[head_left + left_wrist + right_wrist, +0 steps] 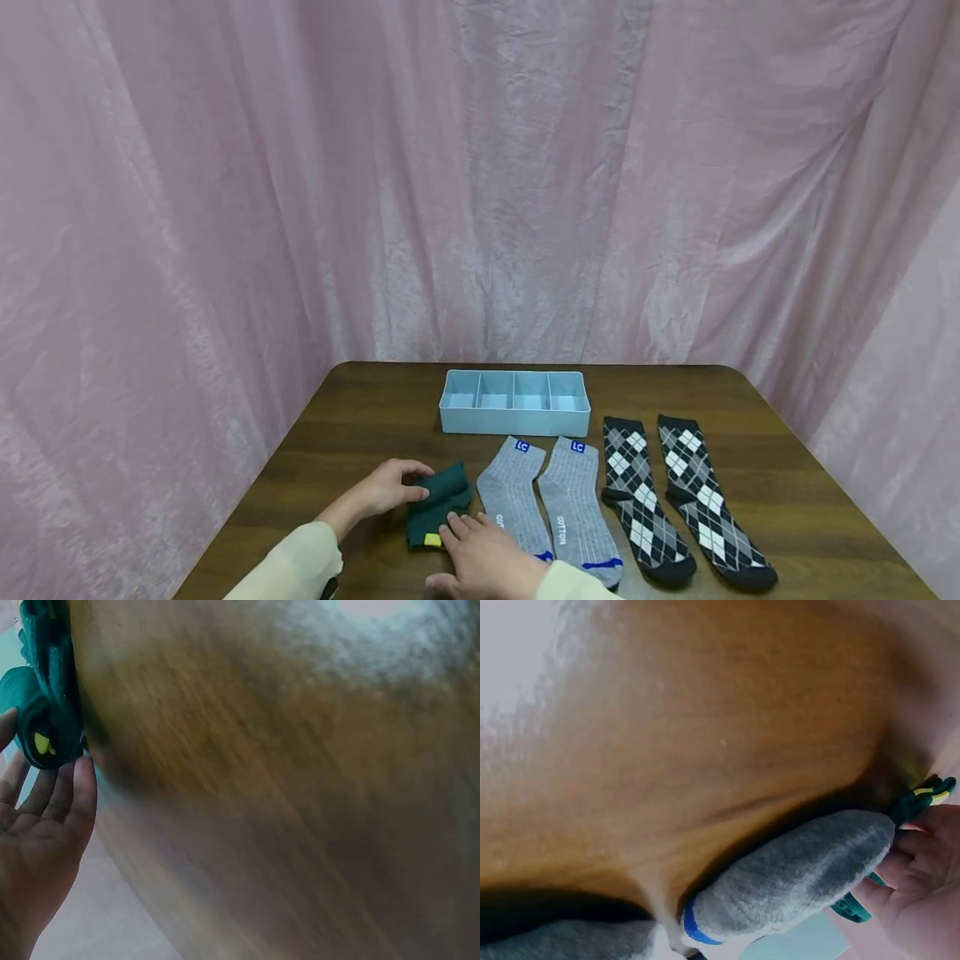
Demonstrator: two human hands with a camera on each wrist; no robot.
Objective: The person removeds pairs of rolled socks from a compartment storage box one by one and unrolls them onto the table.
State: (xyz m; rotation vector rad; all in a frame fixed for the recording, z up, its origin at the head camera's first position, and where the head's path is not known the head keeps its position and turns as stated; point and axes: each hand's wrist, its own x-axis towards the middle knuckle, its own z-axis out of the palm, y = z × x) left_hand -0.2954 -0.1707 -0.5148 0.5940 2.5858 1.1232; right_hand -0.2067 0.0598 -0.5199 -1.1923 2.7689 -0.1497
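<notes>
Dark green socks (450, 496), folded into a compact bundle with a yellow patch, lie at the left of the sock row. My left hand (390, 487) holds the bundle's left side, thumb over the top. In the left wrist view the green fabric (52, 697) shows a rolled end between thumb and fingers. My right hand (487, 558) lies palm down with fingers extended, fingertips at the bundle's lower right edge. It overlaps the nearer grey sock (513, 483) in the head view. The right wrist view shows the grey sock toe (795, 877) beside that hand.
A second grey sock (577, 508) lies flat alongside the first. Two black-and-white argyle socks (637, 492) lie farther right. Behind them stands a light blue box (517, 422) with several compartments on the wooden table (375, 400). A pink curtain (480, 183) hangs beyond.
</notes>
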